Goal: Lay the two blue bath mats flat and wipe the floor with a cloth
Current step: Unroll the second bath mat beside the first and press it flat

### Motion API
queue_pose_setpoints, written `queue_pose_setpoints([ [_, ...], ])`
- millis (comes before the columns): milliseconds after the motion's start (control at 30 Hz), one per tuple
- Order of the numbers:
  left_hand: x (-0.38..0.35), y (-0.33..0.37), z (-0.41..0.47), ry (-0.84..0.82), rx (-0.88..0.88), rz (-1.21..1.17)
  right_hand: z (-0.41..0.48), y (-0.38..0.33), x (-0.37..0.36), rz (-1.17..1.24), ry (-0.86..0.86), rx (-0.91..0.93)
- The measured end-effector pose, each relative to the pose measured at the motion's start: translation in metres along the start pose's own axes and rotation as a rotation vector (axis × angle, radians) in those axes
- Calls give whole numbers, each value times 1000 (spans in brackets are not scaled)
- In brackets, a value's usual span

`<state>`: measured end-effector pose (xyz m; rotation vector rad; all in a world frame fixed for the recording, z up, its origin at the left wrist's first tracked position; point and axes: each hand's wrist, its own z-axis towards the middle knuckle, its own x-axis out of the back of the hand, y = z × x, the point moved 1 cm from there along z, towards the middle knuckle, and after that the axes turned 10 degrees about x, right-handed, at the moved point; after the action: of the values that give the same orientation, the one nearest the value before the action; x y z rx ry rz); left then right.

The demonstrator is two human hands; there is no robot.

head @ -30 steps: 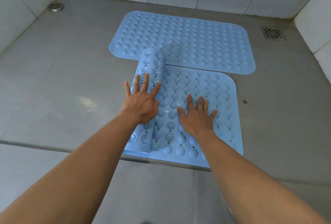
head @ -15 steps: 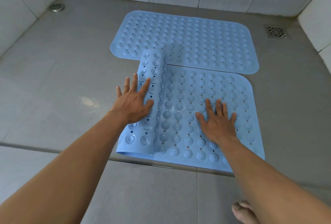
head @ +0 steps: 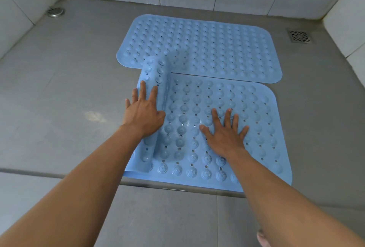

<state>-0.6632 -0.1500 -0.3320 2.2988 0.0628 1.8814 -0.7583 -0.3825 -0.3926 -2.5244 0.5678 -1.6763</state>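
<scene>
Two blue rubber bath mats with raised bumps and holes lie on the grey floor. The far mat [head: 205,47] is flat. The near mat [head: 227,108] is flat on its right part, while its left end is still curled into a roll [head: 154,81] showing suction cups. My left hand [head: 143,111] presses on that roll with fingers spread. My right hand [head: 225,132] lies palm down on the flat part, fingers apart. No cloth is in view.
White tiled walls enclose the floor on three sides. A round drain [head: 55,11] sits at the far left corner and a square drain grate [head: 300,36] at the far right. A floor seam [head: 59,174] crosses under the near mat's front edge.
My left hand has pushed the roll further left, uncovering more of the near mat. My right hand has shifted right across the flattened part.
</scene>
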Motion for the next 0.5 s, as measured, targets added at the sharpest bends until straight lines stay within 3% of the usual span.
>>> queue_pose_setpoints([
  [100, 2, -8, 5, 63, -32, 40, 1, -2, 4, 5, -24, -11],
  [267, -8, -30, 9, -66, 40, 94, 1, 6, 6, 15, -22, -10],
  [500, -19, -53, 11, -59, 14, 223, 1, -11, 10, -103, 30, -71],
])
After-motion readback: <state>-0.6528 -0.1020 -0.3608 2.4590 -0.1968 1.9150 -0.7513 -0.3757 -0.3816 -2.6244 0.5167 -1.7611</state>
